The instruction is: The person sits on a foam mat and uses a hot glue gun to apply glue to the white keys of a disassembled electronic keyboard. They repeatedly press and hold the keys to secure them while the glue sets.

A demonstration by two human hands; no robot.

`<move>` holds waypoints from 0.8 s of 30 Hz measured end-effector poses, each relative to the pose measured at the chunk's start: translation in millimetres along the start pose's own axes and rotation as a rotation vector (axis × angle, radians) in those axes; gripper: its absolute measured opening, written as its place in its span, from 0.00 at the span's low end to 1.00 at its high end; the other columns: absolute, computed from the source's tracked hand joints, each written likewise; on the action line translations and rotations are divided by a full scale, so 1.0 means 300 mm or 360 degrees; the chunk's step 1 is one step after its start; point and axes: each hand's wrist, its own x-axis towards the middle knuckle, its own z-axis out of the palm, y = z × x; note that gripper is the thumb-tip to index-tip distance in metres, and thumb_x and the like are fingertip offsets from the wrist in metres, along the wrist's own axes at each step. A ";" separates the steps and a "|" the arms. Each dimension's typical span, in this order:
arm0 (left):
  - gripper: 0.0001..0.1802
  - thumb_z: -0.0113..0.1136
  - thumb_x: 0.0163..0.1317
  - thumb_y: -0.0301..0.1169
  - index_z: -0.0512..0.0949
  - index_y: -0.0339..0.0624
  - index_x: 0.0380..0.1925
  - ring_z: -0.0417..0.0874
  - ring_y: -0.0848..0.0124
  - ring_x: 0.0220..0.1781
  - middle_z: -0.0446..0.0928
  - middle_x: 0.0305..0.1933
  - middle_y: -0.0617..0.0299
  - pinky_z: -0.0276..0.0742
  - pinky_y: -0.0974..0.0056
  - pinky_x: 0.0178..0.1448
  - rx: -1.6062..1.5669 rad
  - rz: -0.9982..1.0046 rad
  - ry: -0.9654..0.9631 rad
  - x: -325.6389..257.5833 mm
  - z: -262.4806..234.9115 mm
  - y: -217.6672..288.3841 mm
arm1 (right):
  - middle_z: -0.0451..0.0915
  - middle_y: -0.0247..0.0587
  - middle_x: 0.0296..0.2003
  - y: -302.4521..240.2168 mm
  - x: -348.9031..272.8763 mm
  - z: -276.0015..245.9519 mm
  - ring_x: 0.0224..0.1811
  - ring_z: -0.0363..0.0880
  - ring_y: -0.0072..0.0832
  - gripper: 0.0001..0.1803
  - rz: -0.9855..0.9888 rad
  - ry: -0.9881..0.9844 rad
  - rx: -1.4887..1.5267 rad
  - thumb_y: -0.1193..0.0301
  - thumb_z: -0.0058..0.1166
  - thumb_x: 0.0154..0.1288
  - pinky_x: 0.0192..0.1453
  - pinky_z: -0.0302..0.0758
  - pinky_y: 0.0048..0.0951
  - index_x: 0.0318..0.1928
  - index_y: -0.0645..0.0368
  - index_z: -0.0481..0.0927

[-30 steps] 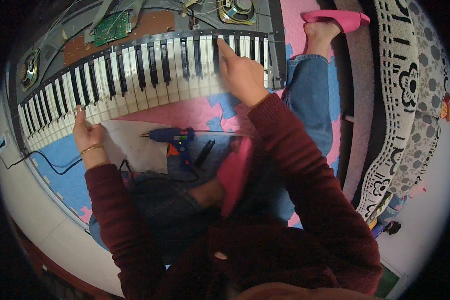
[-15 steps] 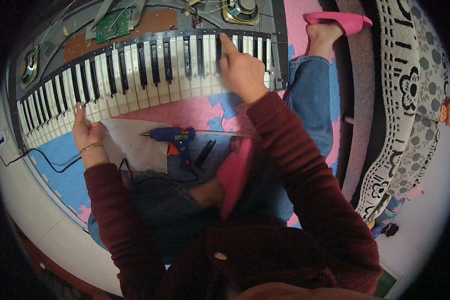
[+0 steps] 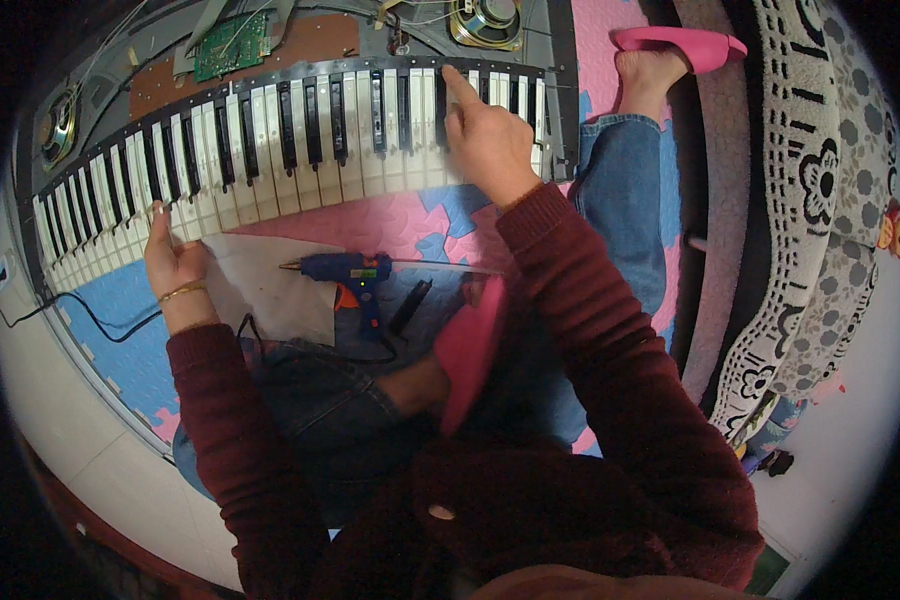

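An electronic keyboard (image 3: 300, 190), its casing opened, stretches across the upper left. My left hand (image 3: 175, 262) is at its front edge. The thumb lies on the white keys, and the other fingers are mostly hidden below that edge, so the hand grips the keyboard there. Over the right part of the keys is my right hand (image 3: 492, 143). Its index finger is stretched to the black strip behind the keys, the thumb stands apart, and the remaining fingers are curled. Nothing is held in it. A blue glue gun (image 3: 345, 268) lies in front of the keyboard.
White paper (image 3: 270, 290) lies partly under the glue gun, beside a small black stick-like piece (image 3: 410, 308). Behind the keys are a green circuit board (image 3: 232, 45), loose wires and two speakers (image 3: 486, 22). Foam mats (image 3: 120, 355) cover the floor; my legs flank the tools.
The keyboard has shifted very slightly in the picture. Both hands keep nearly the same places on it, with the right index finger still at the strip behind the keys.
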 end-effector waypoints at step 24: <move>0.21 0.66 0.66 0.33 0.79 0.44 0.59 0.82 0.65 0.51 0.80 0.54 0.64 0.81 0.60 0.55 -0.0209 -0.0213 0.0139 0.019 0.009 0.013 | 0.83 0.49 0.23 0.014 0.017 0.015 0.27 0.83 0.48 0.23 -0.0071 0.0074 -0.0039 0.61 0.50 0.67 0.33 0.79 0.49 0.63 0.36 0.78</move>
